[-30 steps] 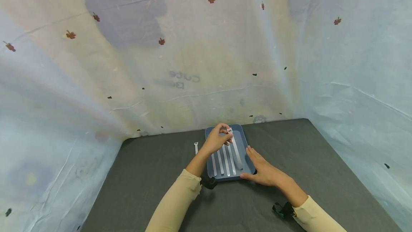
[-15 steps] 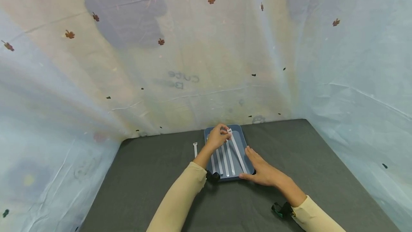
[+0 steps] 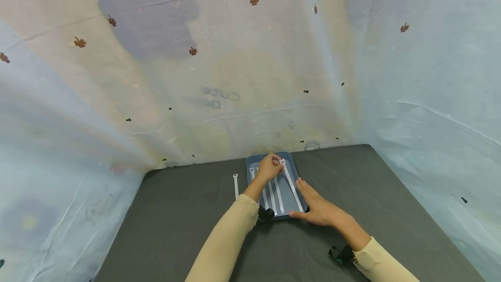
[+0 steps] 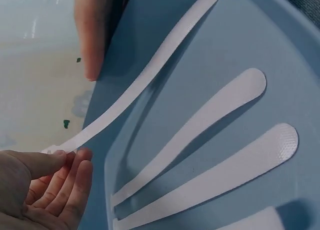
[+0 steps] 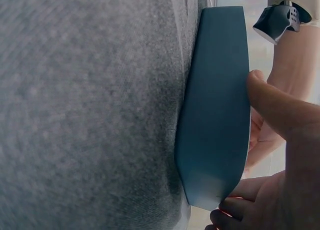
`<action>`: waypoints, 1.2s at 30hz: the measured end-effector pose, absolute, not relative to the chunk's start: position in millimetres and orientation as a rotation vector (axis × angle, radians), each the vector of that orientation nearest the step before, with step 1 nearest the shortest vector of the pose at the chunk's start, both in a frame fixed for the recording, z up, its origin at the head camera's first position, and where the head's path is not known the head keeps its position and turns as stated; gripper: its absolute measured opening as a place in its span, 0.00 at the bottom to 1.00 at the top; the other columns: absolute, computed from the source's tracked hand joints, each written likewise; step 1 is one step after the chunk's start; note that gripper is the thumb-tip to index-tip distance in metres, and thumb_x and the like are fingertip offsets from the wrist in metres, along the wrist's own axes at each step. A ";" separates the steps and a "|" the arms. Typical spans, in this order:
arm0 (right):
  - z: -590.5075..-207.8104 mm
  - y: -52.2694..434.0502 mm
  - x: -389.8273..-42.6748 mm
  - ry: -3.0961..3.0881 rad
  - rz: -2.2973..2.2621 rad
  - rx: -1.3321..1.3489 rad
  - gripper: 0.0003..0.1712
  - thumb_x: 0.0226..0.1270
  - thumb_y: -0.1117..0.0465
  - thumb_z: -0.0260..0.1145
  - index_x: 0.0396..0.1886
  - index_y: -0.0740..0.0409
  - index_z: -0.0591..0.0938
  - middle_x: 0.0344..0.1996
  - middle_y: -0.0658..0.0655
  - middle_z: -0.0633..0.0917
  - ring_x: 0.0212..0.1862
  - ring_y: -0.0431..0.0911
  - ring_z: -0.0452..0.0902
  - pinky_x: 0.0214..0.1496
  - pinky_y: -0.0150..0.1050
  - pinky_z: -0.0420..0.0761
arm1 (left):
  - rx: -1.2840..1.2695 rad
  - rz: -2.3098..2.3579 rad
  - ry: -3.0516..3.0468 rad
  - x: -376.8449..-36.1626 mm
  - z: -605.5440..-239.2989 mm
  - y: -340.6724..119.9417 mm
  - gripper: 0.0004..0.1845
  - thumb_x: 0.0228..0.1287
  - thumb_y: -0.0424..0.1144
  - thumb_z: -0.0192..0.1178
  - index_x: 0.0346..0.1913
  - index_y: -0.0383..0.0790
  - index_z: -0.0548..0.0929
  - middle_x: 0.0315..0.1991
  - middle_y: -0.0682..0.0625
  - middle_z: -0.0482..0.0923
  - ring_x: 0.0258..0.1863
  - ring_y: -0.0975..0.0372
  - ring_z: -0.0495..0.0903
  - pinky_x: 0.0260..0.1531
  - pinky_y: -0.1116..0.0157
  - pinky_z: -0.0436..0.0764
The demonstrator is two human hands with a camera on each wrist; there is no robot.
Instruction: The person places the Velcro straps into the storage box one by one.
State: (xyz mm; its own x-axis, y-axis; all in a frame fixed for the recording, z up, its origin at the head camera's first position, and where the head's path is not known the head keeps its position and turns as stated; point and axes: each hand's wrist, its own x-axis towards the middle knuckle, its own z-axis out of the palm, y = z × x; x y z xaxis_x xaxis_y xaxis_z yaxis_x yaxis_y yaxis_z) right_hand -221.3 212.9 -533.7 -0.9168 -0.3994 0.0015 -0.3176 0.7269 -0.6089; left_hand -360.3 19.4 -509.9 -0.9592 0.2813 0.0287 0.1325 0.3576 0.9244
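Observation:
My left hand [image 3: 268, 169] pinches the slotted head of a white hook-and-loop cable strap [image 4: 127, 99] between thumb and fingertips. The strap slants down over the right side of a blue tray [image 3: 256, 160], its rounded end close over the tray floor near the front. Several similar white straps [image 3: 280, 199] lie side by side in the tray, partly hidden by my left forearm. At the tray's front right corner, my right hand [image 3: 318, 210] rests against the rim with fingers straight and spread; its thumb [image 5: 265, 92] touches the tray's edge.
One more white strap [image 3: 236, 186] lies on the dark grey cloth [image 3: 188, 212] left of the tray, partly behind the left sleeve. A pale printed sheet [image 3: 235, 68] hangs behind and around the table.
My left hand has moved slightly right and toward me, lowering the strap, whose free end has shifted right along the tray's right side. The right hand stays at the tray's corner.

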 end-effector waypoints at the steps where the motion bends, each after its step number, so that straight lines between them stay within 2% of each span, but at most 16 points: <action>1: -534.0 212.9 -221.3 2.798 -0.948 -0.586 0.68 0.72 0.32 0.71 0.88 0.68 0.45 0.87 0.70 0.44 0.86 0.67 0.40 0.82 0.70 0.56 | 0.381 1.666 2.472 -360.7 -511.0 20.0 0.12 0.78 0.27 0.63 0.59 0.30 0.79 0.43 0.37 0.87 0.47 0.40 0.90 0.51 0.46 0.90; 5: -534.5 213.0 -221.7 2.801 -0.951 -0.596 0.68 0.71 0.32 0.71 0.87 0.68 0.46 0.87 0.70 0.44 0.86 0.67 0.41 0.82 0.70 0.56 | 0.380 1.659 2.473 -362.1 -514.3 21.8 0.12 0.77 0.26 0.62 0.58 0.28 0.79 0.42 0.36 0.87 0.45 0.40 0.91 0.50 0.47 0.91; 11: -534.9 212.9 -222.1 2.791 -0.957 -0.606 0.67 0.72 0.33 0.71 0.87 0.69 0.46 0.87 0.70 0.44 0.86 0.67 0.41 0.82 0.70 0.56 | 0.330 1.592 2.525 -365.2 -521.2 24.3 0.11 0.75 0.27 0.65 0.55 0.31 0.80 0.37 0.44 0.88 0.36 0.51 0.92 0.38 0.61 0.91; 13: -534.4 212.8 -221.6 2.785 -0.965 -0.606 0.67 0.72 0.33 0.71 0.87 0.69 0.46 0.87 0.70 0.44 0.86 0.67 0.41 0.82 0.70 0.56 | 0.313 1.573 2.532 -366.1 -524.1 25.6 0.11 0.74 0.28 0.66 0.55 0.33 0.81 0.36 0.45 0.88 0.36 0.52 0.92 0.37 0.62 0.90; 20: -533.9 213.4 -221.4 2.788 -0.965 -0.604 0.67 0.72 0.33 0.71 0.88 0.68 0.46 0.87 0.70 0.44 0.86 0.67 0.41 0.82 0.69 0.57 | 0.256 1.564 2.533 -370.1 -529.4 31.8 0.11 0.73 0.27 0.68 0.54 0.34 0.81 0.38 0.42 0.89 0.38 0.48 0.92 0.39 0.58 0.91; 28: -534.5 213.8 -222.8 2.783 -0.949 -0.596 0.67 0.72 0.33 0.71 0.88 0.67 0.45 0.87 0.69 0.43 0.87 0.66 0.40 0.82 0.69 0.57 | 0.231 1.531 2.562 -368.1 -527.9 32.9 0.12 0.72 0.27 0.68 0.55 0.32 0.81 0.37 0.42 0.90 0.37 0.49 0.92 0.36 0.60 0.90; 36: -534.6 214.2 -223.0 2.788 -0.937 -0.580 0.67 0.72 0.32 0.71 0.88 0.66 0.45 0.87 0.68 0.44 0.87 0.65 0.40 0.83 0.68 0.57 | 0.229 1.543 2.556 -365.2 -525.7 34.3 0.13 0.71 0.26 0.68 0.55 0.29 0.80 0.37 0.40 0.90 0.38 0.46 0.92 0.41 0.54 0.92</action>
State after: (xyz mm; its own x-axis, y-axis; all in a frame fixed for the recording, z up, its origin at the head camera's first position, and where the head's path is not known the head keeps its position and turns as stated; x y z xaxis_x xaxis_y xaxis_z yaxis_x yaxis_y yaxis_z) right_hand -223.0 214.2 -534.6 -0.9153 -0.4027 -0.0130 -0.3130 0.7310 -0.6063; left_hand -365.2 34.3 -525.7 -0.9775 0.2056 -0.0466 0.0546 0.4604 0.8860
